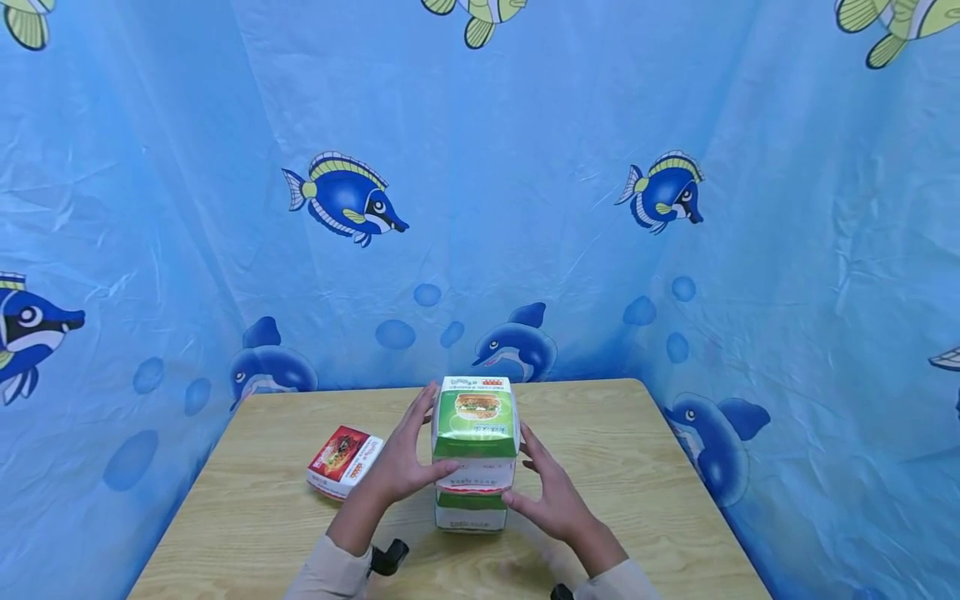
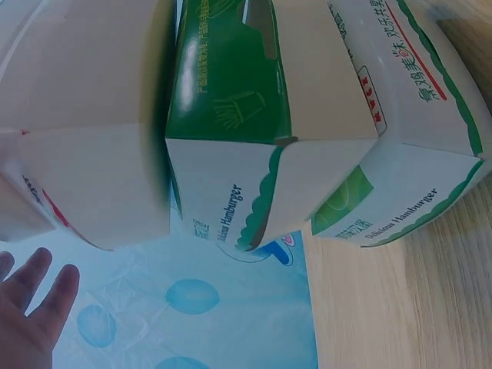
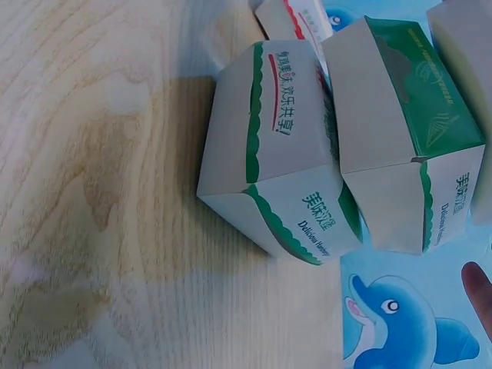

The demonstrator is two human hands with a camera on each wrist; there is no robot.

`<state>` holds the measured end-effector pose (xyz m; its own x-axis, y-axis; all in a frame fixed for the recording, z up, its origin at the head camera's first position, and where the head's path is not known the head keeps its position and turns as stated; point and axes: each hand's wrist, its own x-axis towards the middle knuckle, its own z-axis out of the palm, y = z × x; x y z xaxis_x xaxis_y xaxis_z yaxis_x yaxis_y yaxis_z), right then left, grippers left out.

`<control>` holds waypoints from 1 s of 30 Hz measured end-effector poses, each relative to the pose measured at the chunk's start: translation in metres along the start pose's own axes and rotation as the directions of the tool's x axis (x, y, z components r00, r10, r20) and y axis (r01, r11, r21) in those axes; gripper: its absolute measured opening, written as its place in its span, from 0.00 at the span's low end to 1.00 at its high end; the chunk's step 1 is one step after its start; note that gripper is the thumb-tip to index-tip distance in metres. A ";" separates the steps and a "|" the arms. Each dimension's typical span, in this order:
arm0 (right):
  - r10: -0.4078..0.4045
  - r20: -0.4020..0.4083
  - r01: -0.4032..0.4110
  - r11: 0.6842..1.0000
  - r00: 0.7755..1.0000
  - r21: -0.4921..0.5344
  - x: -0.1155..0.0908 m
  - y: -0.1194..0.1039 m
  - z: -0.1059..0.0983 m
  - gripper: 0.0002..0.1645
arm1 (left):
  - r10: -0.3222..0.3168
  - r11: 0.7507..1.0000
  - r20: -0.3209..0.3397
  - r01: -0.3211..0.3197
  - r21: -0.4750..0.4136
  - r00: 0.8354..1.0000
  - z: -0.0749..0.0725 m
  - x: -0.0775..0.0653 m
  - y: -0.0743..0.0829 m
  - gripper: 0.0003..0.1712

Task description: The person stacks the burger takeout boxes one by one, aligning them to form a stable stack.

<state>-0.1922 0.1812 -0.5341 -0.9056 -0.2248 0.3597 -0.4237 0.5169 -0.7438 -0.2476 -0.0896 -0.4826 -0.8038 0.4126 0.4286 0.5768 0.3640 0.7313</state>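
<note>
Hamburger boxes stand stacked on the table, topped by a box with a green lid (image 1: 477, 425) showing a burger picture. Lowest is a green-trimmed white box (image 1: 471, 518). In the left wrist view, a green-sided box (image 2: 231, 92) sits between the bottom box (image 2: 415, 184) and a white box (image 2: 92, 154) with red edging. My left hand (image 1: 401, 467) flanks the stack's left, thumb overlapping its front in the head view. On the other side is my right hand (image 1: 558, 504), its thumb close to the lower front. Both hands have spread fingers around the stack.
A red-and-white burger box (image 1: 345, 458) lies left of the stack, beside my left forearm. Behind the wooden table (image 1: 600, 433) hangs a blue curtain (image 1: 510, 250) printed with fish and dolphins. Small black wrist devices (image 1: 390, 557) show near the sleeves.
</note>
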 end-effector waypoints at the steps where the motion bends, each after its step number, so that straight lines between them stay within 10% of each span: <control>1: -0.001 0.001 0.001 1.000 1.000 -0.002 0.000 0.000 0.000 0.59 | -0.004 1.000 -0.003 0.004 0.004 1.000 -0.001 -0.001 0.000 0.63; 13: 0.113 -0.026 -0.114 0.993 0.993 -0.041 -0.009 0.003 -0.007 0.58 | -0.177 0.979 -0.014 0.178 0.100 0.984 -0.014 -0.025 -0.017 0.62; 30: 0.128 -0.043 -0.129 0.991 0.991 -0.030 -0.025 0.015 -0.011 0.57 | -0.284 0.928 -0.064 0.291 0.233 0.957 -0.048 -0.048 -0.088 0.57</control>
<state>-0.1756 0.2035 -0.5485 -0.9507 -0.1210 0.2854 -0.3023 0.5660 -0.7670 -0.2667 -0.1816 -0.5425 -0.9421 0.2378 0.2364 0.3352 0.6526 0.6795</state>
